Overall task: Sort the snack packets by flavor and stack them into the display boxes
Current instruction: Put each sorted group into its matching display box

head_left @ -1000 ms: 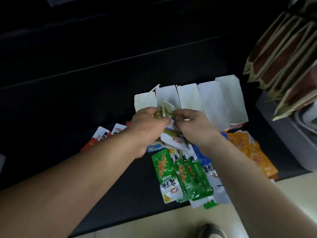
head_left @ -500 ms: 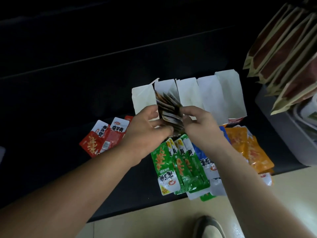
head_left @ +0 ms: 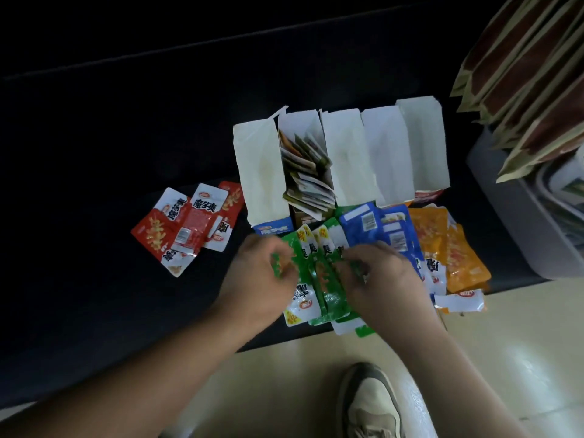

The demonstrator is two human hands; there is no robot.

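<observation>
Green packets (head_left: 319, 276) fanned before white display boxes (head_left: 344, 153).

Fingers (head_left: 262, 248) of left hand (head_left: 259, 279) and right hand (head_left: 382, 279) blurred (motion); grips unclear.

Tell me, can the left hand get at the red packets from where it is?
Probably yes. The red packets lie uncovered just left of the left hand, nothing between them, though its grip is busy with the green packets.
</observation>
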